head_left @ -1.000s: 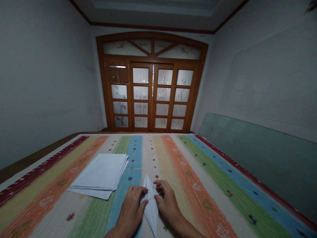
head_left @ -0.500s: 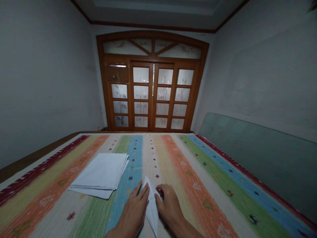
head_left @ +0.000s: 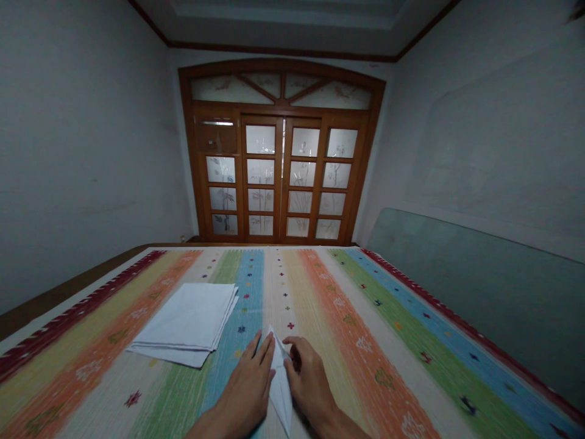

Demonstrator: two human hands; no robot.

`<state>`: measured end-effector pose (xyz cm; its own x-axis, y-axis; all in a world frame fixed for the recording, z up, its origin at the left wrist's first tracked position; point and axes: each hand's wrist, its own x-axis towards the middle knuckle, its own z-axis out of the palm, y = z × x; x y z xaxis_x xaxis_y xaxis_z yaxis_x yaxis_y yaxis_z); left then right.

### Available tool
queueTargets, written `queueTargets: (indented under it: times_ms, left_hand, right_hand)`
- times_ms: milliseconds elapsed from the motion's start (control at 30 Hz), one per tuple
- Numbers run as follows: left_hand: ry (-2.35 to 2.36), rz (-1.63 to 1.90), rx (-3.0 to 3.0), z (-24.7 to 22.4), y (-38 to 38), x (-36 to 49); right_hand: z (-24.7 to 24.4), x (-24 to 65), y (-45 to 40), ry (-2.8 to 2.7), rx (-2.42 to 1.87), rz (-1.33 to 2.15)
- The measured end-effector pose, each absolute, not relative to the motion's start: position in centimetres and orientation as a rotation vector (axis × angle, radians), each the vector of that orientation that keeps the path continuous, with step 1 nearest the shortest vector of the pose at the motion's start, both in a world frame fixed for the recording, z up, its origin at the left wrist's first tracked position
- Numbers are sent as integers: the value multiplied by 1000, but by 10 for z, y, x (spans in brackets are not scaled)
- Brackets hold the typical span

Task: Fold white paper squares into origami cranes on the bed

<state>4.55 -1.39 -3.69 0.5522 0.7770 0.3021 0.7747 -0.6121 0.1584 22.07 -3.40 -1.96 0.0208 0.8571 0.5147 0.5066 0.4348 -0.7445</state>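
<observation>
The left hand hides some of the left side of the folded paper; the right hand hides some of its right side. The striped tablecloth's near edge is cut off. Toward its left edge, the top sheet hides most sheets below.

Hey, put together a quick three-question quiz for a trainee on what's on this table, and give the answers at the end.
1. True or false: the folded white piece lies between the left hand and the right hand.

2. Where is the stack of white sheets?
A) Under the right hand
B) To the left of the left hand and farther off
C) To the right of the right hand

3. Fill in the blank: the tablecloth is patterned with wide coloured ____ that carry small motifs.

Key: 1. True; 2. B; 3. stripes
</observation>
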Motion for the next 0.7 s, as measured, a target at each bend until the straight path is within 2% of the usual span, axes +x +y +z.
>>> queueTargets:
  times_ms: [267, 700]
  left_hand:
    - [1377, 578, 2726, -31, -18, 47]
    - [1352, 594, 2714, -27, -19, 46]
  right_hand:
    - [-21, 220, -37, -1775, -1094, 379]
    - [-11, 230, -36, -1784, -1169, 422]
